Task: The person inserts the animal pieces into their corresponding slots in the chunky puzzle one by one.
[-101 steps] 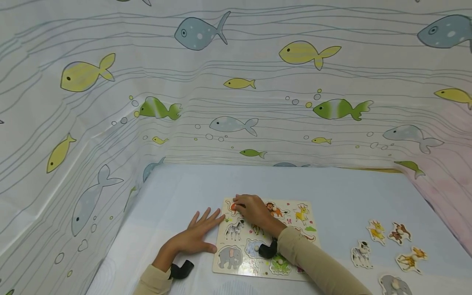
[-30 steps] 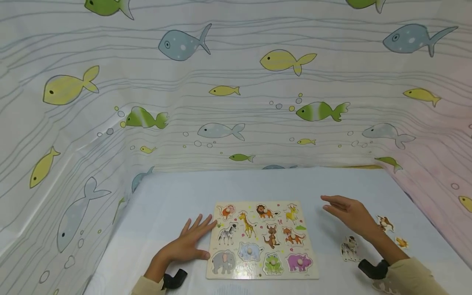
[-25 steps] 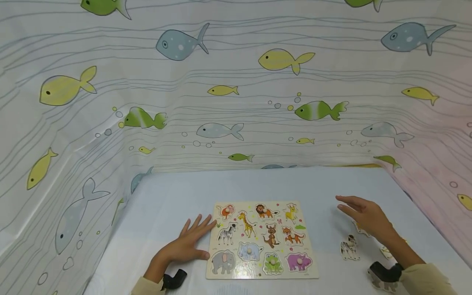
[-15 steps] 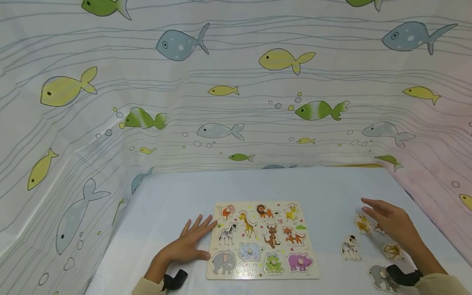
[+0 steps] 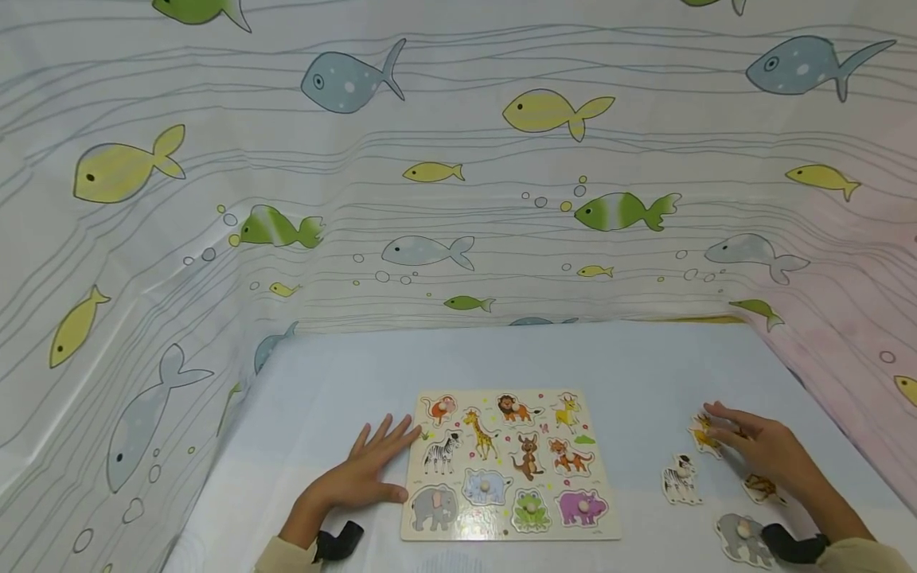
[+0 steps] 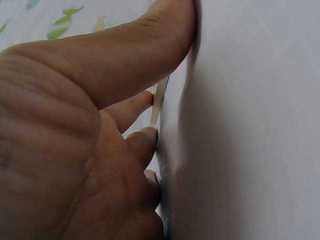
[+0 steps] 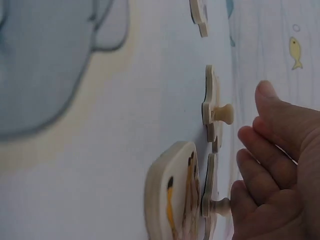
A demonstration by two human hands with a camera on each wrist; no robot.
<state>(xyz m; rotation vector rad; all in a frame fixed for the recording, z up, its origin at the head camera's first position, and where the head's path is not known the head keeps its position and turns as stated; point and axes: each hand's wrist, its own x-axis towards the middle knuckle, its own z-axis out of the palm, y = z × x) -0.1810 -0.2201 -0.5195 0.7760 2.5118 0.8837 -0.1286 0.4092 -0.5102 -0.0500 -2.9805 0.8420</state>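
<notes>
A wooden animal puzzle board [image 5: 487, 525] lies flat on the table. My left hand [image 5: 358, 473] rests at its left edge, fingers spread; the left wrist view shows the fingertips at the board's thin edge [image 6: 158, 105]. To the right, my right hand [image 5: 774, 458] hovers over loose pieces, thumb and fingers apart around a goat piece [image 5: 702, 436]. In the right wrist view a wooden knob [image 7: 225, 114] stands clear of those fingers, with nothing between them. A brown piece [image 5: 743, 435] is mostly hidden by this hand, and a giraffe piece [image 5: 763, 488] lies partly under it.
Also loose on the right are a zebra piece [image 5: 679, 481] and an elephant piece [image 5: 738, 537] with a knob. Several knobbed pieces sit in the board, among them a frog [image 5: 530, 513] and a purple hippo [image 5: 582, 509]. A fish-patterned curtain [image 5: 458, 215] surrounds the table.
My right hand has left the red monkey at the board's upper left, moved right past the board, and come down by the goat piece. The left hand stays at the board's edge.
</notes>
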